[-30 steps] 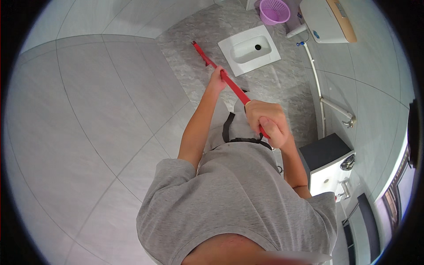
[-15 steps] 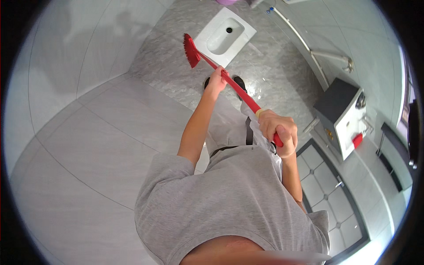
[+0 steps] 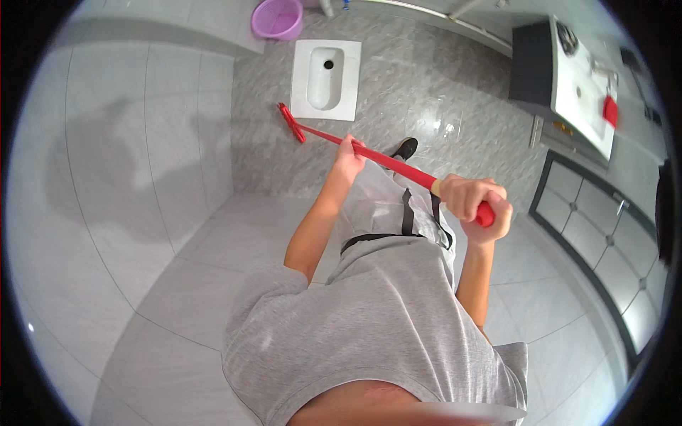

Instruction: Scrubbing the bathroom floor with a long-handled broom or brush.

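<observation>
A red floor brush [image 3: 401,167] with a long handle slants across in front of me. Its red head [image 3: 292,123] is down at the floor, just left of the near left corner of a white squat toilet [image 3: 300,85]. My left hand [image 3: 349,157] is closed around the handle partway along it. Nearer to me, my right hand [image 3: 480,207] grips the handle's upper end, beside a pale band. The rounded red tip sticks out of that fist.
Behind the toilet stands a purple basin [image 3: 256,21]. To the right are a washbasin cabinet [image 3: 531,67] with a red cloth [image 3: 610,111] and a dark-framed door [image 3: 597,245]. My shoe [image 3: 405,148] rests on the grey tiled floor. A tiled wall [image 3: 106,142] borders the left.
The view has turned, bringing the purple basin further in. The brush head has shifted toward the toilet's near left corner and shows more edge-on. Both hands keep their grip.
</observation>
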A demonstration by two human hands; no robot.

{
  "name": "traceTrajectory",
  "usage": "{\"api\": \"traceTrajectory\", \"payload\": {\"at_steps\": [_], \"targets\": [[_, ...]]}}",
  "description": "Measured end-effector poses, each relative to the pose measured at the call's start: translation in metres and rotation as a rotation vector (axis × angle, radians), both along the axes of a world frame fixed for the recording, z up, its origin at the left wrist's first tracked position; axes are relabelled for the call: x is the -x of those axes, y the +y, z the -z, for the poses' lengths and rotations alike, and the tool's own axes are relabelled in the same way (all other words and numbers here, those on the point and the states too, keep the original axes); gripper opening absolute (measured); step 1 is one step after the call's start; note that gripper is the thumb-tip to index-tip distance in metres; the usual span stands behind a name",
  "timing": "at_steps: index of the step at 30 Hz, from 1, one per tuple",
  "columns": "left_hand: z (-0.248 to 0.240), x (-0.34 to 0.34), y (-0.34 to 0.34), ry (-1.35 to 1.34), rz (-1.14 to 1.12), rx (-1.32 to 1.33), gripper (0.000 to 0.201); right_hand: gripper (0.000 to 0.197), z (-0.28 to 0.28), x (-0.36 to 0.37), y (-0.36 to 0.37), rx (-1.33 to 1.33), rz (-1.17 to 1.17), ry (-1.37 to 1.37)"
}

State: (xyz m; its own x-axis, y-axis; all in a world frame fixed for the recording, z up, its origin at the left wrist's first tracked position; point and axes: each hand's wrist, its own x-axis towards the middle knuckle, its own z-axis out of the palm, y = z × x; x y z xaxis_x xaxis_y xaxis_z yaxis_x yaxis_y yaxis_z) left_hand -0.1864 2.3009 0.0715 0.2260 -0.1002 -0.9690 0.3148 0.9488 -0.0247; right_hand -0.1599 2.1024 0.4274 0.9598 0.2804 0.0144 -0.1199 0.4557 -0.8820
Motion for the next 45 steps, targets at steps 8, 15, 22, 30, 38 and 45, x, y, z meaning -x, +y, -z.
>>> {"api": "traceTrajectory", "payload": {"at_steps": [8, 15, 22, 30, 38, 45], "targets": [[-0.045, 0.001, -0.205, -0.183, 0.604, 0.012, 0.011, 0.041, -0.013, 0.069, -0.218, -0.084, 0.63, 0.075], [-0.125, 0.014, -0.439, -0.178, 1.191, 0.171, 0.01, 0.038, -0.076, 0.165, -0.371, 0.094, 0.974, -0.068], [-0.118, 0.024, -0.586, -0.221, 1.346, 0.483, 0.011, 0.031, -0.1, 0.153, -0.388, 0.635, 0.817, -0.37], [-0.02, -0.038, -0.601, -0.281, 1.325, 0.804, 0.018, 0.019, -0.017, 0.029, -0.32, 1.078, 0.447, -0.248], [0.03, -0.13, -0.5, -0.327, 1.337, 0.514, 0.013, 0.025, 0.021, -0.026, -0.29, 0.808, 0.553, -0.124], [-0.031, -0.196, -0.43, -0.391, 1.13, 0.318, 0.014, 0.051, -0.024, -0.1, -0.249, 0.568, 0.635, -0.1]]}}
